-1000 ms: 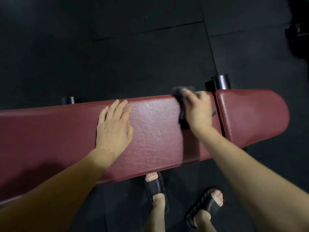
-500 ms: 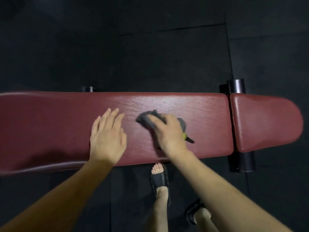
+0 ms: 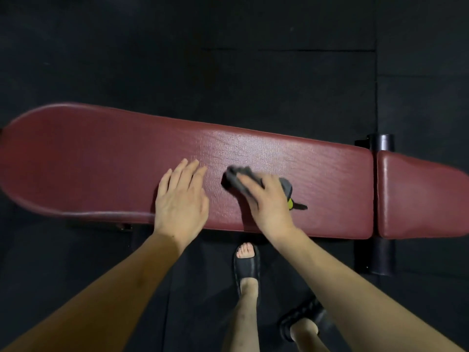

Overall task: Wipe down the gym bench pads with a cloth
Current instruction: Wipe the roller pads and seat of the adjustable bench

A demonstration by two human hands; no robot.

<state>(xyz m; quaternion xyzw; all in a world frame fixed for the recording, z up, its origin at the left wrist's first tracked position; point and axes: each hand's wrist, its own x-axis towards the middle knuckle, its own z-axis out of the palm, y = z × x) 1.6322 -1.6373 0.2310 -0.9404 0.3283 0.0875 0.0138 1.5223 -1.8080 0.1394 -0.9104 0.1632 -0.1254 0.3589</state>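
head: right hand (image 3: 270,201) presses cloth (image 3: 239,177) on pad (image 3: 101,168).

The long pad (image 3: 101,168) looks like dark red leatherette, grained and creased, with a dull sheen near its middle. The short pad (image 3: 416,199) just beside its right end is smoother and glossier. The cloth (image 3: 285,187) on the long pad is soft, matt grey fabric. Under it, the floor (image 3: 253,72) is matt black rubber tiling.
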